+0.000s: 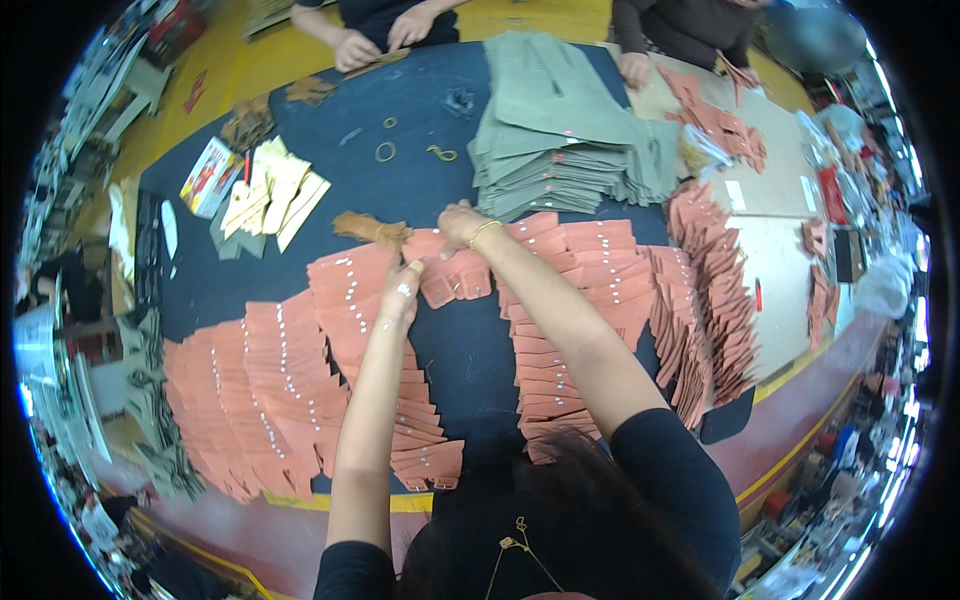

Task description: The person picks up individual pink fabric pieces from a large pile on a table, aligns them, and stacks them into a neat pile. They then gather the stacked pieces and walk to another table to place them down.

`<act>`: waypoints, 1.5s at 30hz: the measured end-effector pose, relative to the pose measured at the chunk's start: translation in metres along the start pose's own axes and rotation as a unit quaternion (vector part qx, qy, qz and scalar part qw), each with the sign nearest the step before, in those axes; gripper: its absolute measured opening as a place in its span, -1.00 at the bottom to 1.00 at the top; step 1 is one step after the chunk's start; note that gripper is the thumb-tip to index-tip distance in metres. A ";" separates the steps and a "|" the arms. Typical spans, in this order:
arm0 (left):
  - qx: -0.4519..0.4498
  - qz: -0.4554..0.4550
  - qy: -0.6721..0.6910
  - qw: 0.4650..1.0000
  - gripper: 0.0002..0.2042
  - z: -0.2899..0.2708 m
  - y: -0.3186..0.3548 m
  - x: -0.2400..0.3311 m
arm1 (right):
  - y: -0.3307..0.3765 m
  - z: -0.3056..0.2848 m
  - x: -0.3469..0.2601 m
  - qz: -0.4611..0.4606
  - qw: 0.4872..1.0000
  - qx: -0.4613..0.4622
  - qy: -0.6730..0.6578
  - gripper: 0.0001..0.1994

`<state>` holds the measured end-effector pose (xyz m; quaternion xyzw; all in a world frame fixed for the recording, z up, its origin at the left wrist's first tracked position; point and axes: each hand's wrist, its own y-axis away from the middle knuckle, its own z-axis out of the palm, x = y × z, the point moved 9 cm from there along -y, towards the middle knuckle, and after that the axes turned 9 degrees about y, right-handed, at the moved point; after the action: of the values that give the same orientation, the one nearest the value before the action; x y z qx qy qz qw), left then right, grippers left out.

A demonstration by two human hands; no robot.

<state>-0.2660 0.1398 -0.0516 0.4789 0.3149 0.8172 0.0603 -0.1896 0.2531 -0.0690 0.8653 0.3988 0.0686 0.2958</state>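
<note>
Left hand [400, 292] and right hand [462, 224], both at frame centre, are clamped together on one small bundle of salmon fabric pieces [455, 277] above the dark worktop [460, 345]. Salmon pieces lie in overlapping rows, too many to count. One grey stack [560, 130] sits upper centre. Three rubber bands [385, 151] lie upper left of centre.

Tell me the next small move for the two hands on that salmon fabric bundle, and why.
Probably lift the small bundle clear: the left hand and right hand both grip it between overlapping rows of salmon pieces on the dark table.
</note>
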 end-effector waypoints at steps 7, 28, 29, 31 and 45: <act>0.017 0.016 -0.068 0.997 -0.09 -0.001 0.038 0.013 | 0.038 -0.021 -0.016 -0.081 0.987 0.090 -0.106 -0.60; -0.214 -0.065 -0.359 0.906 -0.77 0.025 0.278 -0.040 | 0.366 0.024 -0.106 -0.132 0.918 0.121 -0.353 -0.63; -0.230 -0.058 -0.311 0.920 -0.78 0.031 0.290 -0.053 | 0.381 0.041 -0.101 -0.120 0.912 0.106 -0.378 -0.62; -0.223 -0.082 -0.219 0.946 -0.78 0.032 0.308 -0.085 | 0.404 0.093 -0.089 -0.050 0.877 0.018 -0.478 -0.62; -0.264 -0.134 -0.187 0.937 -0.71 0.032 0.336 -0.224 | 0.473 0.300 -0.119 0.154 0.616 0.078 -0.769 -0.48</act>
<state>-0.0520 -0.2022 -0.0152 0.5436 0.1326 0.7505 0.3516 0.1443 -0.2108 -0.0316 0.6700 -0.1094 -0.6089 0.4104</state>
